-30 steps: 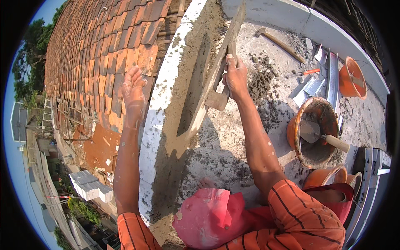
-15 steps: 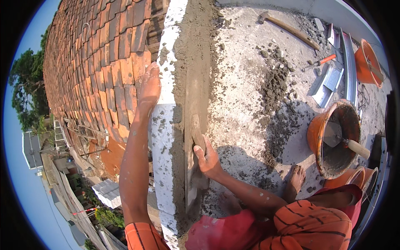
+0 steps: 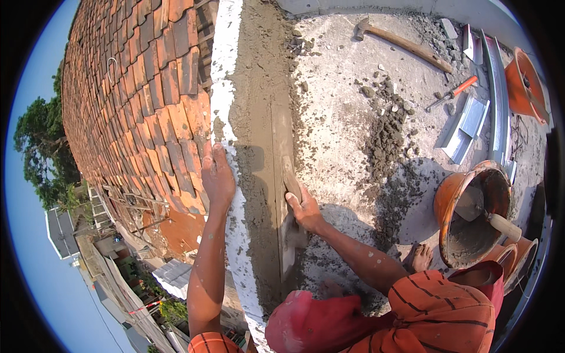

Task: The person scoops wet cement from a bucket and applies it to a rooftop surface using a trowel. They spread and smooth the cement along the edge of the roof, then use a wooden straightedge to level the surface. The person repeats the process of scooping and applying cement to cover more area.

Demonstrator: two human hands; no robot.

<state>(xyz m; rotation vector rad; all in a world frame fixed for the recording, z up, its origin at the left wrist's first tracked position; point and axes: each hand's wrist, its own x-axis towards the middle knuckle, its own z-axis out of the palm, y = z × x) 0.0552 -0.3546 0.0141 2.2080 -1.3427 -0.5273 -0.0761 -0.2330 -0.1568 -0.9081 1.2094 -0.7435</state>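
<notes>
Wet grey mortar (image 3: 250, 129) coats the top of a low wall with a white, mortar-spattered edge (image 3: 225, 70). My right hand (image 3: 306, 210) is closed around the handle (image 3: 289, 176) of a long plastering float (image 3: 282, 132). The float's board lies lengthwise along the right side of the mortar band. On the wall's left side, my left hand (image 3: 218, 182) rests against the white edge with its fingers stretched out, holding nothing.
Left of the wall slopes an orange tiled roof (image 3: 135, 88). On the floor to the right lie mortar crumbs (image 3: 385, 132), a hammer (image 3: 406, 44), an orange-handled tool (image 3: 453, 93) and metal channels (image 3: 468, 126). A mortar-stained bucket (image 3: 444, 206) holds a trowel (image 3: 471, 203); another bucket (image 3: 521, 82) stands farther off.
My left hand has come nearer along the wall's edge. The float has shifted to the right on the mortar, baring a wider strip to its left. The view has shifted a little.
</notes>
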